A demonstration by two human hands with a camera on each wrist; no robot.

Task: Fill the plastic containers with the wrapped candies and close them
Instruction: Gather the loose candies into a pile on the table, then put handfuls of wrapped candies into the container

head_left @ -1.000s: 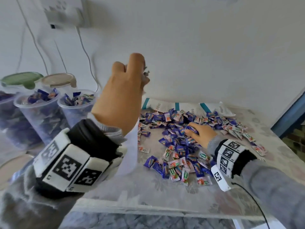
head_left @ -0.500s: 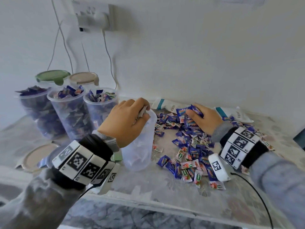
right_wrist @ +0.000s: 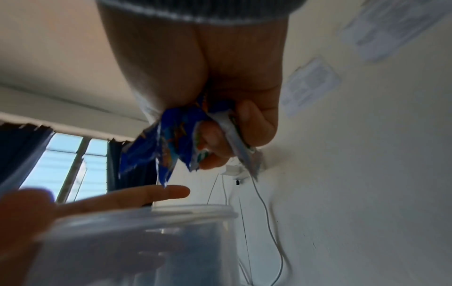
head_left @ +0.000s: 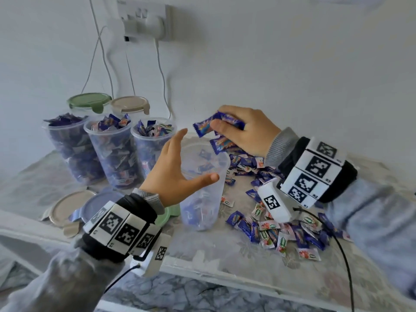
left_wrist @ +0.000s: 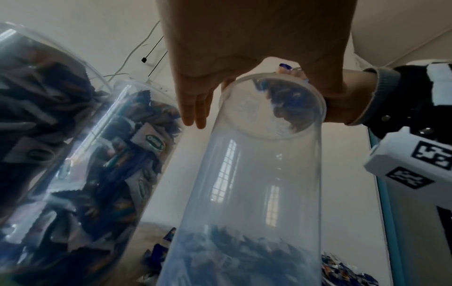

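Lifted a candy handful (head_left: 217, 128) over the container (head_left: 203, 192), clenched in right hand (head_left: 248, 131). Left hand (head_left: 174, 174) released, fingers spread. 3 tubs (head_left: 112, 152) full but lidless, 2 lidded, pile remaining.

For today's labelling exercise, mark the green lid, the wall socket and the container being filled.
green lid (head_left: 89, 100), head view, top face.
wall socket (head_left: 144, 21), head view, front plate.
container being filled (head_left: 203, 199), head view, clear side wall.

1. A plain white wall (head_left: 281, 64) stands behind the table (head_left: 225, 251).
2. A white socket (head_left: 144, 19) is on the wall, with a charger (head_left: 146, 28) plugged in and cables (head_left: 105, 64) hanging down.
3. The table has a pale floral cover.
4. The right wrist view shows a bright window (right_wrist: 61, 164) with dark curtains (right_wrist: 22, 147).
5. Papers (right_wrist: 310, 85) are stuck to the wall.
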